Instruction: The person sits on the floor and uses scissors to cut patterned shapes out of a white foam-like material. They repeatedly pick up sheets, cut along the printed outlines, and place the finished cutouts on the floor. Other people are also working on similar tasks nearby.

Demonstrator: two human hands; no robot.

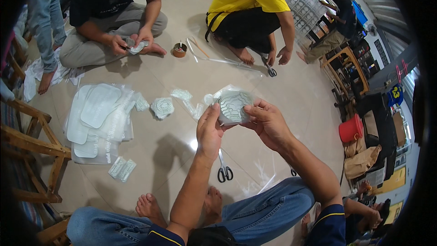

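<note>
In front of me, both hands hold up a stack of translucent plastic pieces with a rounded outline and pale green wavy patterns. My left hand pinches its left edge, fingers mostly behind. My right hand grips the right edge, thumb on the front face. On the floor below lie black-handled scissors. A similar patterned stack and some cut patterned strips lie left of my hands. Farther left is a pile of clear sheets with white rounded shapes, and two small patterned pieces lie nearer me.
Opposite, a cross-legged person handles a similar piece. Someone in a yellow shirt crouches, one hand by other scissors. A small tin stands between them. A wooden stool is at left, a red bucket at right.
</note>
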